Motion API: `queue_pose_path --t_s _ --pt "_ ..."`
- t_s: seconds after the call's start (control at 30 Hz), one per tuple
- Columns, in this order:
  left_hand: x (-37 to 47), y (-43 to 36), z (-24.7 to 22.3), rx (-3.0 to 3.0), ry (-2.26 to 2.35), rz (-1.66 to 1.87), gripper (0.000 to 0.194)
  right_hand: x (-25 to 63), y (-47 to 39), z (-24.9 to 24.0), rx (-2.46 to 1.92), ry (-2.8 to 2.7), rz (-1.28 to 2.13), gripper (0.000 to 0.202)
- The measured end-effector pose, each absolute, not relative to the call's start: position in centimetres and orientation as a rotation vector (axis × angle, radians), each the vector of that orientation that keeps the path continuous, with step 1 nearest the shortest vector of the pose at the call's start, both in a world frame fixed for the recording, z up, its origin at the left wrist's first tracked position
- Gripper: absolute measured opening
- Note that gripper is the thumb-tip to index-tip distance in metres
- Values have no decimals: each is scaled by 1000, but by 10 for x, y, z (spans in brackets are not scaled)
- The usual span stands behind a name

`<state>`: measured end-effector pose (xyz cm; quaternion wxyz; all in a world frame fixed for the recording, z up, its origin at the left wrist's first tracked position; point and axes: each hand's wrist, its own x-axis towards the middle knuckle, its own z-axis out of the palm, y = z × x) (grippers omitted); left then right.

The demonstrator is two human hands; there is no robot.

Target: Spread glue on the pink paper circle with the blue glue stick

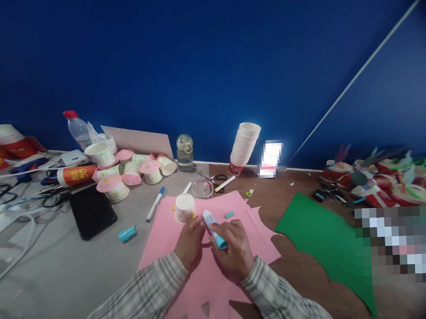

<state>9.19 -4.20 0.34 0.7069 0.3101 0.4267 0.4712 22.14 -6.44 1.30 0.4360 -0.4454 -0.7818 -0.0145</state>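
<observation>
My right hand [234,248] is closed round a white and turquoise glue stick [214,230], tilted over pink paper. Beside it my left hand [190,243] has its fingers pressed together at a small pink piece, mostly hidden between the hands. An upside-down white paper cup [185,207] stands just beyond my left hand. Under both hands lie large cut sheets of pink paper [201,289]. A small turquoise piece [229,215] rests on the paper, and a turquoise cap [128,234] lies on the grey surface to the left.
Decorated cups [150,171], a black phone [91,212] and cables are at the left. Behind the paper stand a glass jar [185,152] and a leaning cup stack [245,144], with scissors [219,180] nearby. Green paper [325,239] and red cups [377,192] lie right.
</observation>
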Motion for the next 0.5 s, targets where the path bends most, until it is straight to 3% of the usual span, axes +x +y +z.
queue_pose_path --t_s 0.23,0.5 --pt "93 -39 3 735 956 1186 35 238 -59 21 -1157 -1589 -64 22" --pt "91 -42 9 836 942 1052 25 219 -72 23 -993 -1819 231 24"
